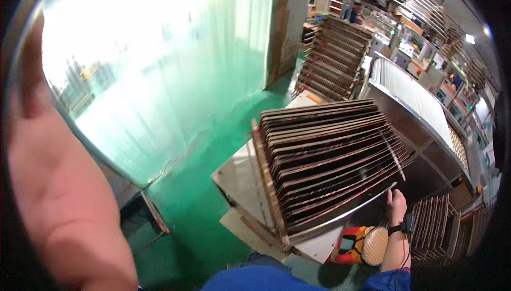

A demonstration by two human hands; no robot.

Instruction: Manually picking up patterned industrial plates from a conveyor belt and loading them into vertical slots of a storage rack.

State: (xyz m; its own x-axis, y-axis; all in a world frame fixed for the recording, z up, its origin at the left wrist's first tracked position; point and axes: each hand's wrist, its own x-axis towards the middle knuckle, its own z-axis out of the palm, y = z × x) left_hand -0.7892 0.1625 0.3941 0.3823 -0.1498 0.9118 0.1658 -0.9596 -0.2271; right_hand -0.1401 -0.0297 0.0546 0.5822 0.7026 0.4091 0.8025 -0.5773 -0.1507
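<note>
While the right hand (396, 205) curls at the bottom panel (354, 201), grip unclear, left hand (64, 184) can't tell; panel rack (264, 163) looks heavy, stiff; best held by side post (277, 211).

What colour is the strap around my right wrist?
The strap is black; it shows best in the head view, the only one here.

Tan-and-black striped tray stack (330, 166), green floor (213, 158), blue garment (250, 279), red-and-yellow object (360, 236), black wristband (395, 230).

The near rack (270, 183) has another rack (334, 59) at twelve o'clock, a curtain (175, 88) at ten, the right hand (396, 206) at four.
</note>
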